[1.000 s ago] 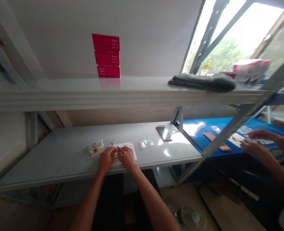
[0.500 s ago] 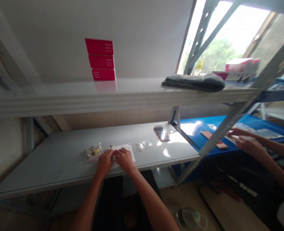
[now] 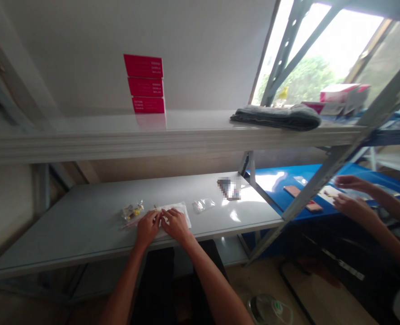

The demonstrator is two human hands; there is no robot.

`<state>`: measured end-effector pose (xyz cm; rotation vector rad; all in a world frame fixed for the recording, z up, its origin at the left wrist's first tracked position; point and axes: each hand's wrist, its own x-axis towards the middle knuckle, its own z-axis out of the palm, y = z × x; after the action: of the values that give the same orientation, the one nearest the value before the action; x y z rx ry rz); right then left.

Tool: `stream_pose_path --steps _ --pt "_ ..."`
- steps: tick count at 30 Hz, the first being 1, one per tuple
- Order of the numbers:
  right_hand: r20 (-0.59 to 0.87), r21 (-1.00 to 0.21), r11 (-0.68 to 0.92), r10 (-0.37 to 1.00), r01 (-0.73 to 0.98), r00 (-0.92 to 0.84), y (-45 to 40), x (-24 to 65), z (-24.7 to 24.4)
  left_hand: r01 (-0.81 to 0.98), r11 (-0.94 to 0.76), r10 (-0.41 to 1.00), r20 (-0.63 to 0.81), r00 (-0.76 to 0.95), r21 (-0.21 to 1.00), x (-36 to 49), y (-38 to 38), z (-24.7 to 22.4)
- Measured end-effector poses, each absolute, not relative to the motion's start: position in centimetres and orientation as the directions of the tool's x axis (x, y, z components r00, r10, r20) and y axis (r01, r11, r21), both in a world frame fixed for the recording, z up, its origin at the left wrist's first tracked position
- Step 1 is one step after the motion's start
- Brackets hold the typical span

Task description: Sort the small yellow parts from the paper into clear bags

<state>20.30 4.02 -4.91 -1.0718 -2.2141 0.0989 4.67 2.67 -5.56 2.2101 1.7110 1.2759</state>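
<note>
My left hand point(image 3: 148, 228) and my right hand point(image 3: 176, 223) meet over a white sheet or pouch point(image 3: 183, 210) near the table's front edge. Both have curled fingers, with the fingertips close together. Whatever they pinch is too small and covered to make out. A tiny dark and yellowish piece point(image 3: 155, 207) shows just beyond my left fingers. Left of my hands lies a clear plastic bag point(image 3: 132, 212) with yellow and dark small parts in it. To the right is another clear bag point(image 3: 203, 205) with small pale contents.
A blurred-out object point(image 3: 229, 188) lies at the table's back right. Above runs a shelf point(image 3: 193, 122) with stacked red boxes point(image 3: 147, 83) and folded grey cloth point(image 3: 276, 117). A metal post point(image 3: 308, 194) separates a blue table point(image 3: 267, 180), where another person's hands point(image 3: 352, 203) work beside a phone point(image 3: 301, 197).
My hands stay nearly in place, with small finger movements over the white sheet. The other person's hands have moved apart and slightly right. The whole view has shifted a little.
</note>
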Motion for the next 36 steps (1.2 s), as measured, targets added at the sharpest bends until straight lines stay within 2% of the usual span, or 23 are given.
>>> stream_pose_path --steps 5,10,12,15,28,36 --pt "0.520 -0.349 0.660 0.727 0.666 -0.448 4.1 20.4 -5.0 0.758 -0.368 0.844 0.536 0.028 0.539 4.8 2.5 -5.4" --pt "0.525 -0.396 0.676 0.722 0.622 -0.450 4.2 20.5 -5.1 0.605 -0.331 0.862 0.492 -0.117 0.724 4.5 2.2 -5.0" --pt "0.531 -0.433 0.663 0.735 0.610 -0.422 4.2 20.5 -5.0 0.557 -0.325 0.879 0.462 -0.121 0.764 4.5 2.3 -4.9" --pt "0.530 -0.456 0.647 0.749 0.611 -0.397 4.3 20.5 -4.9 0.554 -0.331 0.903 0.427 -0.050 0.764 4.5 2.5 -4.9" --pt "0.496 -0.333 0.632 0.749 0.700 -0.440 4.0 20.2 -4.9 0.693 -0.365 0.881 0.471 0.041 0.622 4.6 2.8 -5.8" --pt "0.510 -0.444 0.608 0.776 0.658 -0.372 4.2 20.5 -4.7 0.563 -0.362 0.871 0.485 -0.081 0.743 4.9 2.2 -5.2"
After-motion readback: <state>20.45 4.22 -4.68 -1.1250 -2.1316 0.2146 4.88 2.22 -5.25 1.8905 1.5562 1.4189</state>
